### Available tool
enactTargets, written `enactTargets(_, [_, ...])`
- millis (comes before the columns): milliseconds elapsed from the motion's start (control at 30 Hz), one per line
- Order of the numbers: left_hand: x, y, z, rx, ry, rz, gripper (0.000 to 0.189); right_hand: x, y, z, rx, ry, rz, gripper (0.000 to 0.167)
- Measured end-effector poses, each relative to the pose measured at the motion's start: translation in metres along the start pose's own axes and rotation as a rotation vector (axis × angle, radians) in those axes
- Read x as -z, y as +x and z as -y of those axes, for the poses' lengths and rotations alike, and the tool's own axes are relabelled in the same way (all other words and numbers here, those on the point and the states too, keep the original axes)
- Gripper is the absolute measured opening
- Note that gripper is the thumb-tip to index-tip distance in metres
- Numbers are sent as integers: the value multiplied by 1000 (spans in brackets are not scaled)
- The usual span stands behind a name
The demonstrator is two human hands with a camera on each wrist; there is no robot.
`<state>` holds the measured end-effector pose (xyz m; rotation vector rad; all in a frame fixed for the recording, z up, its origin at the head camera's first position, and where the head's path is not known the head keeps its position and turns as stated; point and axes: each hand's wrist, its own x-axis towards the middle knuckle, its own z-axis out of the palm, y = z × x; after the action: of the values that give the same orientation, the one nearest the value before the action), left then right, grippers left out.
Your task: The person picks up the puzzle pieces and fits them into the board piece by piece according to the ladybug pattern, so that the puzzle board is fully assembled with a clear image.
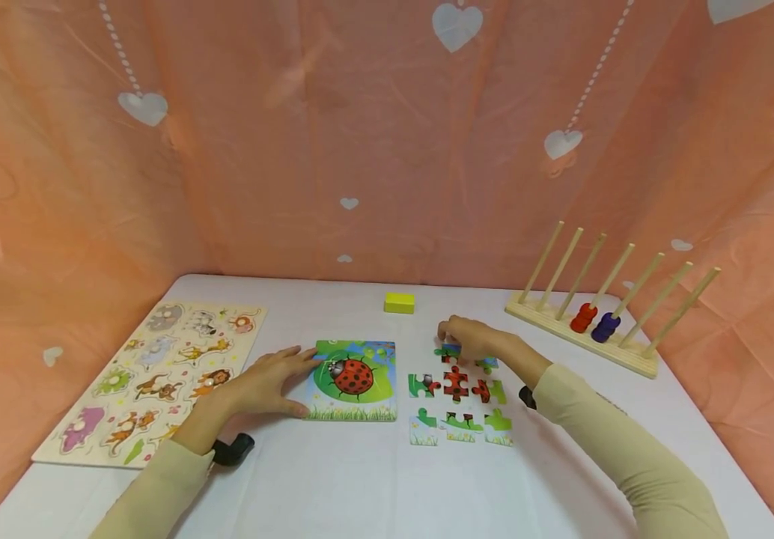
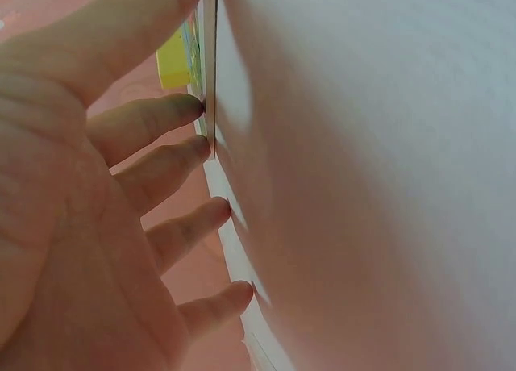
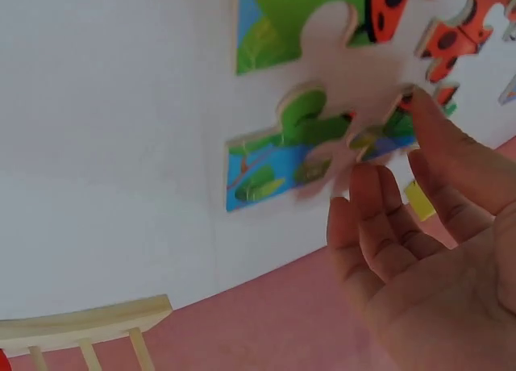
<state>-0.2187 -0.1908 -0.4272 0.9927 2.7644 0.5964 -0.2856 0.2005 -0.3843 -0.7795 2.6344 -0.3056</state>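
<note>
A square board with a ladybug picture (image 1: 353, 380) lies flat on the table. My left hand (image 1: 262, 385) touches its left side with fingers and thumb spread. In the left wrist view, two fingertips meet the edge of the board (image 2: 211, 72). To the right, loose jigsaw pieces of a ladybug picture are laid out in rows around a red centre piece (image 1: 456, 383). My right hand (image 1: 471, 337) pinches a puzzle piece (image 3: 395, 129) in the upper row between thumb and fingers. Beside it lies a blue and green corner piece (image 3: 274, 157). The right hand partly covers the upper row in the head view.
A wooden animal peg puzzle (image 1: 181, 352) lies at the left. A yellow block (image 1: 399, 303) sits behind the board. At the back right stands a wooden rack of pegs (image 1: 582, 333) with red beads (image 1: 584, 318) and blue beads (image 1: 605, 328). Pink curtain surrounds the table.
</note>
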Motion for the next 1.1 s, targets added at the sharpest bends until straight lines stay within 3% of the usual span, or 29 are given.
enactTargets(333, [-2, 0, 0, 5, 0, -1, 85, -3, 0, -4, 23, 7, -14, 40])
enactTargets(633, [0, -1, -1, 17, 5, 2, 85, -4, -3, -9, 41, 79, -51, 37])
enactTargets(933, [0, -1, -2, 9, 8, -2, 85, -5, -1, -13, 60, 43, -71, 34])
enactTargets(1100, [1, -2, -3, 8, 2, -1, 85, -7, 0, -15, 60, 103, -82, 33])
